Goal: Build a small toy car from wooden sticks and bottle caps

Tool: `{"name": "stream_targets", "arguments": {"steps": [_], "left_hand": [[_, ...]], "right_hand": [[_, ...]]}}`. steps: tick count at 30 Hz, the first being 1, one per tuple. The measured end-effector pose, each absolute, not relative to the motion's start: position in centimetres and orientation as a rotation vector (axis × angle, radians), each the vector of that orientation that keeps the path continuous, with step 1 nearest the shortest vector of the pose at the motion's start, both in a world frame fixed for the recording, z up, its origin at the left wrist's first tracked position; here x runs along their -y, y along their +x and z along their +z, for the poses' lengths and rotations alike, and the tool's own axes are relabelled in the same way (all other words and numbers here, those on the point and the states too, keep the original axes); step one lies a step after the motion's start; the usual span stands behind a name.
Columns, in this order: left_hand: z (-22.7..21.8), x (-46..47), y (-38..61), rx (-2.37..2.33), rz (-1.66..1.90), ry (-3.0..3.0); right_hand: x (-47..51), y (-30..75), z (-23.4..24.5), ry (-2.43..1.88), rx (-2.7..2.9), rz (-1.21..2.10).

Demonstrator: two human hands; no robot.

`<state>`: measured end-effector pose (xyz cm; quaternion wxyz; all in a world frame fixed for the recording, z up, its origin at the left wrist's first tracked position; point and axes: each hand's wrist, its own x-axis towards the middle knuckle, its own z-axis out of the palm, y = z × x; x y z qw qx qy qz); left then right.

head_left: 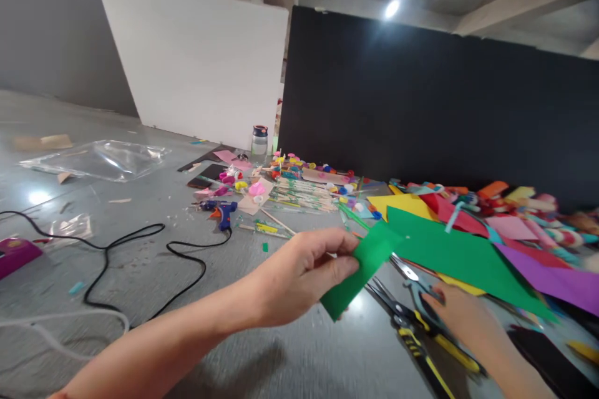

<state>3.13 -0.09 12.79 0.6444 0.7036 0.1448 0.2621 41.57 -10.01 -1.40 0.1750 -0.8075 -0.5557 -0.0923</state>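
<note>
My left hand [309, 274] pinches a green paper strip [374, 255] between thumb and fingers, holding it tilted above the table. Over to the right, my right hand [456, 312], slightly blurred, has its fingers closed at the grey-blue handles of a pair of scissors [418, 293], whose blades point away from me. Beside them lie long-nose pliers [400, 315] with black and yellow handles. Another yellow-and-black handle [456, 354] shows under my right hand. Behind the strip spreads a large green sheet [458, 262].
A blue glue gun [224, 212] trails a black cord [191, 246] across the grey table. Wooden sticks [304, 193] and colourful caps lie at the centre back. Coloured paper [556, 274] and felt pieces crowd the right. A jar [259, 140] stands by the white panel [201, 62].
</note>
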Motion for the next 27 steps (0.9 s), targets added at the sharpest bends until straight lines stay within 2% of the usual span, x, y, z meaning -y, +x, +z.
{"name": "stream_targets", "arguments": {"steps": [7, 11, 16, 20, 27], "left_hand": [[11.4, 0.8, 3.9, -0.311, 0.249, 1.543], [9.1, 1.8, 2.8, -0.369, 0.145, 1.617], [4.4, 3.3, 0.5, -0.622, 0.269, 2.083], [1.1, 4.2, -0.9, -0.618, 0.283, 2.328], [-0.9, 5.0, -2.1, -0.48, 0.3, 2.791]], "right_hand": [[14.0, 29.4, 5.8, -1.571, 1.75, -0.414], [14.9, 25.0, 5.1, -1.105, 1.985, -0.543], [15.8, 24.7, 0.6, -1.082, 2.175, -0.579], [16.5, 24.0, -1.9, -1.156, 2.338, -0.436], [16.8, 22.6, -3.0, -1.309, 2.426, -0.179]]}}
